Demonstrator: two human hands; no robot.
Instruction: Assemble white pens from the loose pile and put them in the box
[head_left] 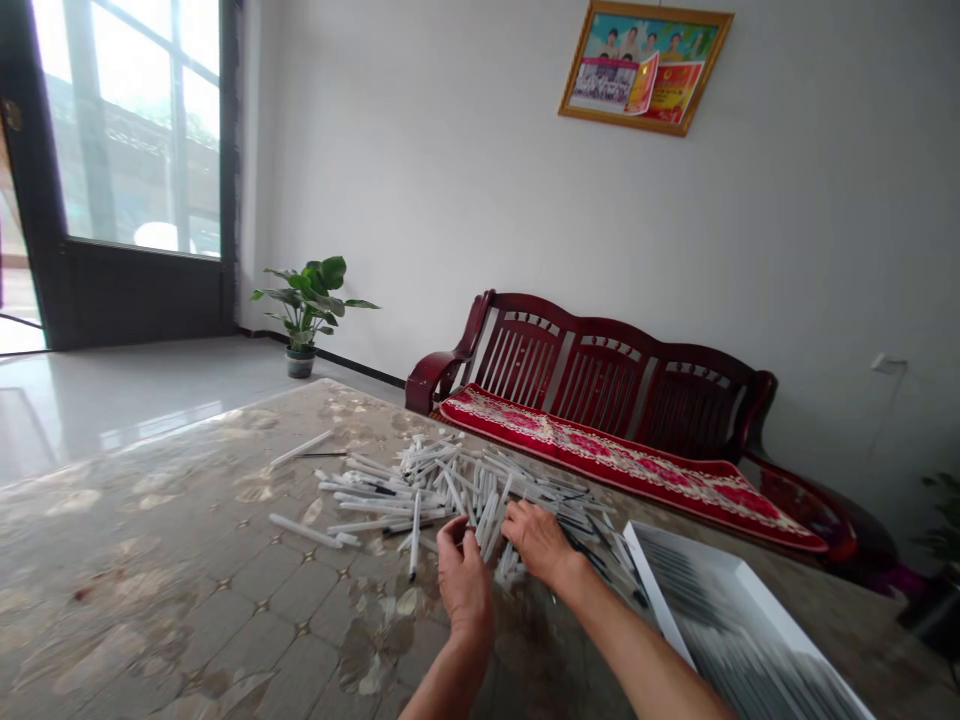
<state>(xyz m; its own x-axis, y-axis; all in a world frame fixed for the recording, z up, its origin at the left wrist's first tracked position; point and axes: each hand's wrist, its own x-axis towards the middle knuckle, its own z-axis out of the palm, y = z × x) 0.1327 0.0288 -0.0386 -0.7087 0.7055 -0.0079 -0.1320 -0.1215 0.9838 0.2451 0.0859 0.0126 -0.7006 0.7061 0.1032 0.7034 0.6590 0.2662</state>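
A loose pile of white pen barrels and caps (427, 490), mixed with thin dark refills (319, 455), is spread over the table. My left hand (463, 580) is at the near edge of the pile, its thumb and fingers curled together; what lies between them is hidden. Close to its right, my right hand (536, 540) reaches into the pile with bent fingers pressed together among the white barrels. Its fingertips are partly hidden, so any piece held there cannot be made out. One white pen with a dark tip (415, 535) lies just left of my left hand.
A white box (660, 590) filled with rows of pens stands to the right of my right forearm. The table has a patterned cover (187, 560). Behind it is a dark red wooden bench (600, 385) with a red seat cover. A potted plant (300, 360) stands on the floor.
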